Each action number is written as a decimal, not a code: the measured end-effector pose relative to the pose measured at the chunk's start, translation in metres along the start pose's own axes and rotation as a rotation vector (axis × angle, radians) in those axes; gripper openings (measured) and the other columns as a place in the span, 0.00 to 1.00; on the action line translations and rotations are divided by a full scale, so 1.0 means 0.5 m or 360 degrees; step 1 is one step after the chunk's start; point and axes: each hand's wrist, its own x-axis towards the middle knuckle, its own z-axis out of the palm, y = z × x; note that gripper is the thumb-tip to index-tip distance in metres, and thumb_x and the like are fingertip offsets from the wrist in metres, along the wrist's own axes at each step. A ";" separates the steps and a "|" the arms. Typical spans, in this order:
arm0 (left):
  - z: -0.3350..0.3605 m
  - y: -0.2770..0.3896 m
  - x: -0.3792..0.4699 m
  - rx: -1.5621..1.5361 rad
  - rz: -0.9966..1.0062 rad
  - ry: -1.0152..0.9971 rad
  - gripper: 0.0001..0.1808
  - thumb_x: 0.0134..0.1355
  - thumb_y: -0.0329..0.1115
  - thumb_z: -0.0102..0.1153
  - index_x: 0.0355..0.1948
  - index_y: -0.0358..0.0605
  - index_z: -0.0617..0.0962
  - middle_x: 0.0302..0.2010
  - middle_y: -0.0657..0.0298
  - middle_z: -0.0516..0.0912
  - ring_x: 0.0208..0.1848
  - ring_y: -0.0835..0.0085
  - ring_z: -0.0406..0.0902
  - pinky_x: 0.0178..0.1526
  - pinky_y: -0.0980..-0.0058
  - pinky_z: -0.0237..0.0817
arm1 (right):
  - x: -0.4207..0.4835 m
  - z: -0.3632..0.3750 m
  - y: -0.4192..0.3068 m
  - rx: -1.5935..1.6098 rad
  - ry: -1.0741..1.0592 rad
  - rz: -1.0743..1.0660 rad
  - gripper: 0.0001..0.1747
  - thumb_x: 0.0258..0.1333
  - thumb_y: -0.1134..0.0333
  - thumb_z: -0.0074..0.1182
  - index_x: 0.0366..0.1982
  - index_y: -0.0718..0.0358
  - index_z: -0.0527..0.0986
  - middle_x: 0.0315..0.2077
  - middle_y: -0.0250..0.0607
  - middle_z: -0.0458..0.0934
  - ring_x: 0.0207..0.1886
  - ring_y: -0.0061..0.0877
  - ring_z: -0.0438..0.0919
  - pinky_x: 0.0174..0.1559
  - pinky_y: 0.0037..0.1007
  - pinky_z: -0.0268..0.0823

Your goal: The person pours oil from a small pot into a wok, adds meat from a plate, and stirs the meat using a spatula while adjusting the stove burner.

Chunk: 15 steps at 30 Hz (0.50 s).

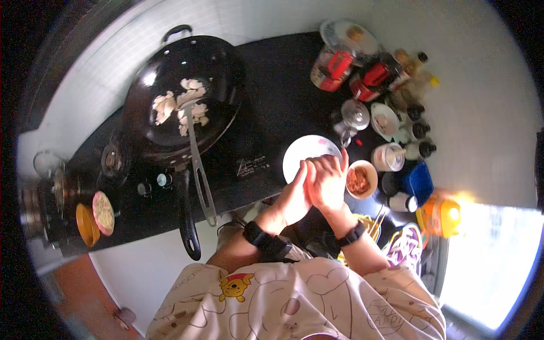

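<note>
Pressed together, my left hand [294, 200] and my right hand [327, 182] meet over the near edge of a white plate [304, 148]. Whether anything is between the palms is hidden. Just right of my right hand stands a small bowl of reddish-brown food [359, 180]. At the left, a black wok [144, 131] sits on the stove with pale pieces of meat [193, 91] inside. A metal spatula [199, 170] leans in the wok, its handle over the rim towards me, beside the black wok handle [187, 221].
Jars with red lids [340, 63], a glass jar [355, 114], a white dish [384, 122] and several bottles crowd the right wall. A yellow jug [444, 216] stands by the bright window. A pink-rimmed bowl [103, 212] and an orange bowl [87, 225] lie at the left.
</note>
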 end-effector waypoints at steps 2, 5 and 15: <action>-0.013 0.001 -0.028 0.0265 0.0106 0.0021 0.24 0.61 0.54 0.35 0.52 0.53 0.63 0.54 0.68 0.63 0.57 0.76 0.57 0.58 0.69 0.47 | -0.013 0.031 -0.013 0.0126 0.0100 -0.0042 0.07 0.45 0.71 0.46 0.18 0.64 0.74 0.17 0.38 0.73 0.27 0.31 0.71 0.53 0.43 0.53; -0.042 0.022 -0.074 0.0356 0.0139 0.0097 0.25 0.62 0.54 0.30 0.54 0.52 0.61 0.55 0.67 0.62 0.57 0.75 0.58 0.57 0.70 0.49 | -0.020 0.053 -0.048 0.0257 -0.0062 -0.0104 0.08 0.45 0.71 0.45 0.17 0.63 0.73 0.17 0.39 0.73 0.26 0.31 0.71 0.52 0.42 0.56; -0.212 0.178 -0.286 0.1184 -0.0051 0.0214 0.27 0.57 0.52 0.46 0.49 0.41 0.69 0.46 0.60 0.73 0.48 0.73 0.69 0.48 0.75 0.59 | 0.151 0.007 -0.313 0.0780 -0.1002 0.0183 0.38 0.47 0.51 0.49 0.55 0.63 0.52 0.35 0.61 0.71 0.38 0.50 0.72 0.42 0.39 0.65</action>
